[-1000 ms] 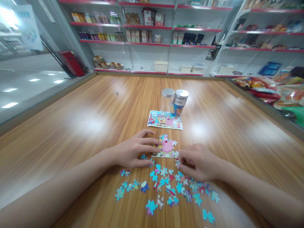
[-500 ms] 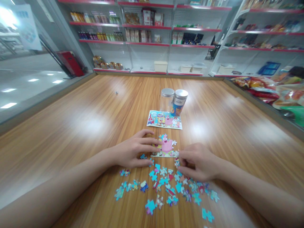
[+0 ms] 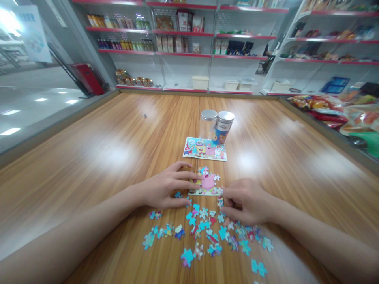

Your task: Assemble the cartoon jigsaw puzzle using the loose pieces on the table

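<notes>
A partly joined jigsaw puzzle with a pink starfish character lies flat on the wooden table. Spread across its left side are the fingers of my left hand, palm down and open, covering part of a yellow character. My right hand is closed, its fingers curled with the index fingertip on a puzzle piece at the lower right corner. Just below that, near my right thumb, is a loose piece. Many loose puzzle pieces, mostly blue, are scattered in front of both hands.
Beyond the puzzle lies a printed picture sheet with cartoon characters. A clear jar and a labelled jar, both with silver lids, stand at its back edge. Packaged bags are at the right; stocked shelves face me.
My right thumb has shifted very slightly at the lower right corner. My left hand and the scattered pieces look unmoved.
</notes>
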